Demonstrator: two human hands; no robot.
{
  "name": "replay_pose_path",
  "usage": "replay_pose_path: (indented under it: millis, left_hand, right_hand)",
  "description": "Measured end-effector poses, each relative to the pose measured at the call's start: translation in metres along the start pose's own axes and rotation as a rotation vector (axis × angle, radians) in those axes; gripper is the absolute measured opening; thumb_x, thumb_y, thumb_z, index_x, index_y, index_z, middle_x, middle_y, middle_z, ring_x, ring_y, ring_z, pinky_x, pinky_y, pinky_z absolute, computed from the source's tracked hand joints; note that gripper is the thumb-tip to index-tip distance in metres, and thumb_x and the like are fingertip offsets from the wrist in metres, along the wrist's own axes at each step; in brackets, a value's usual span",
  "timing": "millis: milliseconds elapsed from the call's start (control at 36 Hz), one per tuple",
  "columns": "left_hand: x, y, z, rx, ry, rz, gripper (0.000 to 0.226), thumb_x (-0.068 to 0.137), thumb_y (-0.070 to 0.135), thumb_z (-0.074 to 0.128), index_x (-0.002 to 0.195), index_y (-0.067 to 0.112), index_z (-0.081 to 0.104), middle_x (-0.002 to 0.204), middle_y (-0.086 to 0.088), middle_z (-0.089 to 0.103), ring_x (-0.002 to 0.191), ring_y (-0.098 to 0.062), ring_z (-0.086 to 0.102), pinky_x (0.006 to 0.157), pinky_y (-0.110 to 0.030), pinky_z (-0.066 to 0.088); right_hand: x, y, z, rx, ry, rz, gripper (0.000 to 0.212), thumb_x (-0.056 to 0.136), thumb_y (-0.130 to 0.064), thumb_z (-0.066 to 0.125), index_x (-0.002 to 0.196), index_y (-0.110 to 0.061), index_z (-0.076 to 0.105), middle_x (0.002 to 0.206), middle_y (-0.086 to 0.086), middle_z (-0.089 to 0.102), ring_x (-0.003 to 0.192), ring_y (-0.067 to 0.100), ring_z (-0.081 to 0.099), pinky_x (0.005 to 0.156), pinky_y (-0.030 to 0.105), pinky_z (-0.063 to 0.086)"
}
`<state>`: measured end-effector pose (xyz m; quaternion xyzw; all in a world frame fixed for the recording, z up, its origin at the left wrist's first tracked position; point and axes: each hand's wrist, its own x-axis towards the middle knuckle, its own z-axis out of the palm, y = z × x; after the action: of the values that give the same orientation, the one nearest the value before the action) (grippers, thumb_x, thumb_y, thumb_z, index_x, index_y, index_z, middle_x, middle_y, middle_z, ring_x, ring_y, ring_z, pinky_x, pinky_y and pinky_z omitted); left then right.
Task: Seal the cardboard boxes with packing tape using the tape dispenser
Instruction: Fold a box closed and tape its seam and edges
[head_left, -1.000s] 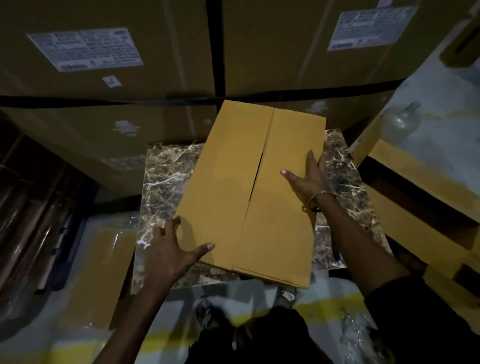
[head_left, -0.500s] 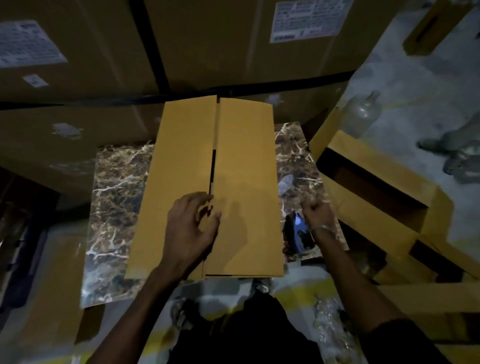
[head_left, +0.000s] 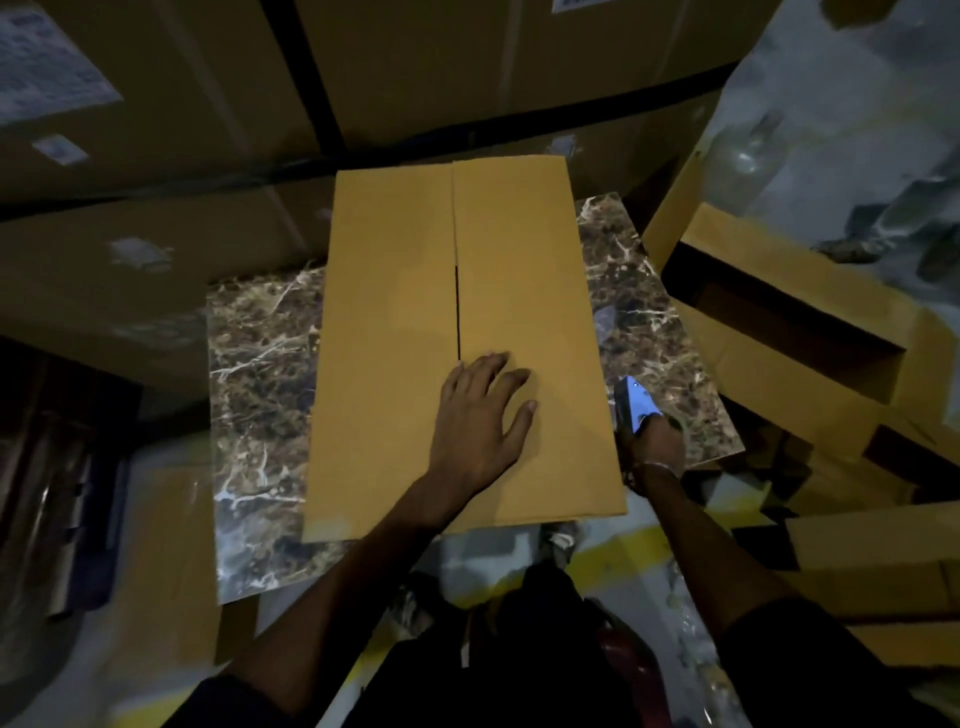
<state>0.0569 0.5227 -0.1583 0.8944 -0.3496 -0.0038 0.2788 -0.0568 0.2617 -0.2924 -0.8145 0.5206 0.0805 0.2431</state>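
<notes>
Head: left hand (head_left: 480, 415) fingers flat on box (head_left: 395, 332).

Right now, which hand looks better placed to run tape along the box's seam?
The right hand: it already grips the tape dispenser beside the box, while the left hand presses the flaps flat.

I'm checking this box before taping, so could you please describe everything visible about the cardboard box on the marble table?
The cardboard box is plain tan, lying long-side away on the marble table, its near end overhanging the edge. Two top flaps meet at a centre seam with a dark slit partly open; no tape shows. The left hand presses flat near the seam.
</notes>
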Motion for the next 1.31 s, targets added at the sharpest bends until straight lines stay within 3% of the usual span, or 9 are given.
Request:
replay_pose_path:
  millis: [139,222,389,472,639,806,917,1111,1306]
  left_hand:
    - [-0.001,-0.011,0.0,-0.162,-0.006,0.021,0.037,0.104,0.04,0.063,0.137,0.023,0.064,0.158,-0.001,0.049,0.153,-0.021,0.037,0.121,-0.054,0.029]
    - [-0.003,-0.017,0.001,-0.236,-0.014,0.02,0.034,0.103,0.038,0.066,0.134,0.023,0.066,0.16,0.001,0.048,0.154,-0.019,0.036,0.122,-0.053,0.03]
    - [0.016,-0.003,-0.006,-0.281,0.1,-0.099,0.019,0.104,0.043,0.064,0.118,0.033,0.073,0.133,0.015,0.065,0.129,-0.009,0.056,0.105,-0.044,0.046]
    - [0.051,0.013,-0.021,-0.665,0.034,-0.375,0.033,0.107,0.052,0.054,0.117,0.028,0.075,0.113,0.012,0.074,0.109,-0.008,0.066,0.092,-0.035,0.053]
    - [0.13,0.035,-0.074,-1.312,-0.462,-0.742,0.064,0.107,0.061,0.038,0.133,0.012,0.069,0.126,-0.004,0.075,0.115,-0.018,0.07,0.093,-0.036,0.053]
    - [0.146,0.026,-0.104,-1.145,-0.492,-0.756,0.045,0.109,0.044,0.051,0.117,0.009,0.077,0.127,-0.013,0.075,0.126,-0.035,0.066,0.112,-0.049,0.047]
    - [0.143,0.004,-0.117,-1.17,-0.562,-0.841,0.044,0.104,0.04,0.063,0.126,0.004,0.075,0.127,-0.012,0.075,0.119,-0.027,0.071,0.099,-0.039,0.057]
    - [0.145,-0.045,-0.127,-1.307,-0.569,-0.905,0.03,0.1,0.008,0.066,0.127,-0.002,0.072,0.126,-0.02,0.074,0.11,-0.025,0.074,0.092,-0.034,0.063]
    - [0.17,-0.093,-0.134,-1.177,-0.707,-0.821,0.018,0.099,0.008,0.069,0.115,0.003,0.076,0.105,-0.011,0.076,0.093,-0.017,0.074,0.08,-0.027,0.063]
  right_hand:
    - [-0.009,-0.013,-0.028,0.255,0.037,0.056,0.046,0.08,-0.031,0.078,0.062,0.005,0.057,0.053,0.013,0.045,0.057,0.029,0.05,0.049,0.038,0.028]
    - [-0.013,-0.022,-0.057,0.503,-0.02,0.192,0.037,0.08,-0.035,0.083,0.08,0.0,0.07,0.085,0.015,0.07,0.078,0.03,0.067,0.068,0.044,0.054]
    - [-0.043,-0.053,-0.137,0.924,-0.152,0.101,0.018,0.088,-0.029,0.082,0.092,-0.013,0.077,0.104,0.01,0.078,0.096,0.034,0.073,0.084,0.048,0.059]
    - [-0.072,-0.082,-0.173,1.113,-0.337,-0.077,0.021,0.085,-0.021,0.081,0.099,-0.006,0.079,0.109,0.016,0.077,0.098,0.034,0.073,0.091,0.047,0.055]
    - [-0.088,-0.127,-0.202,0.997,-0.693,-0.376,0.028,0.088,-0.023,0.078,0.11,-0.006,0.077,0.114,0.016,0.076,0.101,0.033,0.074,0.084,0.041,0.059]
    - [-0.085,-0.158,-0.195,0.777,-0.788,-0.503,0.011,0.093,-0.025,0.077,0.084,-0.019,0.074,0.084,-0.006,0.074,0.083,0.014,0.071,0.073,0.026,0.052]
    - [-0.082,-0.167,-0.181,0.807,-0.846,-0.468,0.038,0.084,-0.045,0.082,0.097,-0.01,0.075,0.105,0.02,0.074,0.101,0.047,0.068,0.08,0.047,0.047]
    - [-0.085,-0.188,-0.161,0.879,-0.926,-0.409,0.046,0.092,-0.037,0.079,0.113,0.002,0.068,0.117,0.033,0.066,0.104,0.057,0.063,0.085,0.066,0.044]
    - [-0.089,-0.214,-0.148,0.885,-0.921,-0.406,0.047,0.09,-0.035,0.077,0.115,0.004,0.069,0.112,0.024,0.073,0.092,0.031,0.071,0.076,0.035,0.051]
